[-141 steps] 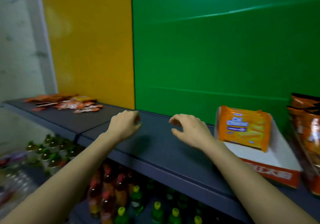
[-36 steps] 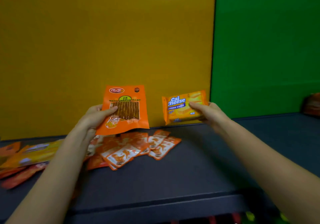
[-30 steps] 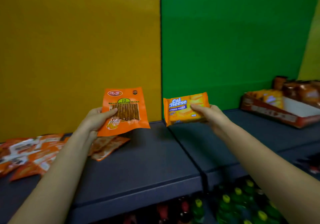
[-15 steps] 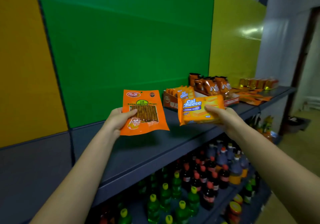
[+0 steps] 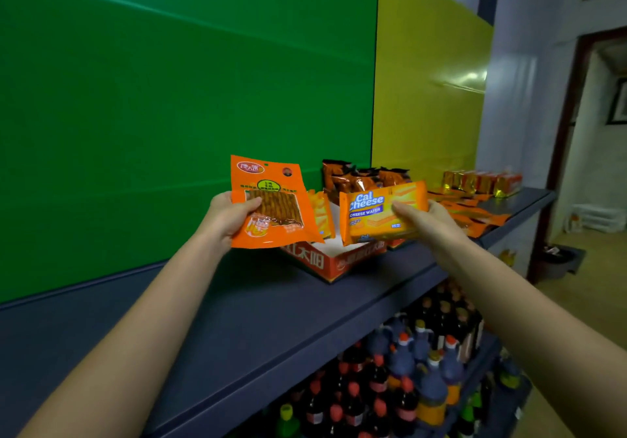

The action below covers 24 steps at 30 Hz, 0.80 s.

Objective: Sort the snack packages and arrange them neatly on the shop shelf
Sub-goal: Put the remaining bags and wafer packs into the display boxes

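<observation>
My left hand point(image 5: 226, 214) grips the left edge of a flat orange snack pouch point(image 5: 271, 207) with a clear window, held upright over the dark shelf point(image 5: 264, 319). My right hand point(image 5: 424, 219) pinches a yellow Cal Cheese wafer pack point(image 5: 376, 215) by its right end. Both packs hover just above a red and white cardboard tray point(image 5: 327, 259) on the shelf. Another wafer pack point(image 5: 320, 215) stands inside the tray, partly hidden by the pouch.
Dark orange snack bags point(image 5: 356, 176) stand behind the tray. Loose orange sachets point(image 5: 471, 213) and gold-wrapped packs point(image 5: 481, 181) lie further right on the shelf. Bottles point(image 5: 407, 380) fill the lower shelf. A green panel point(image 5: 169, 115) and a yellow panel point(image 5: 427, 98) back the shelf.
The view has swung right along the shelf. Both hands carried the pouch and wafer pack from the pile at the left over to the cardboard tray, which is now directly beneath them.
</observation>
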{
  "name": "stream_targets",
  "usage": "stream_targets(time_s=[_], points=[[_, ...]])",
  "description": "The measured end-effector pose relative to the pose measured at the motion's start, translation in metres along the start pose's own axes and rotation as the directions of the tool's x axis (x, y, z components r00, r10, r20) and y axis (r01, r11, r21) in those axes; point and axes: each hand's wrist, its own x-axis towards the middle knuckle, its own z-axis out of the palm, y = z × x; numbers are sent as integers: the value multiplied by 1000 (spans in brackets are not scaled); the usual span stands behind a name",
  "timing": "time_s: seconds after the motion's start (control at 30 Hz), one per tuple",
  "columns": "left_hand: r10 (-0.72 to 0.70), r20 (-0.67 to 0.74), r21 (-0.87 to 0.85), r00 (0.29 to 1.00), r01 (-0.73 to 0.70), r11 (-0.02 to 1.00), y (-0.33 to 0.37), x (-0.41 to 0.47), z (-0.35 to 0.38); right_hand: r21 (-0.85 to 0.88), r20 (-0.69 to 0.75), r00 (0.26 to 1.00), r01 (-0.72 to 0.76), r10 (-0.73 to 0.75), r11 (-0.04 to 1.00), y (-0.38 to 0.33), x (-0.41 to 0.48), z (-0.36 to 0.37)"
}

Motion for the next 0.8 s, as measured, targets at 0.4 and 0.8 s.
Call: stream_targets(time_s=[0.4,0.8], points=[[123,-188,61,974,-113,992,15,46,17,-99,416,909,37,7,994,24,100,50],[160,-406,77,900,-140,987,7,37,35,-398,665,746,386,-28,832,50,153,76]])
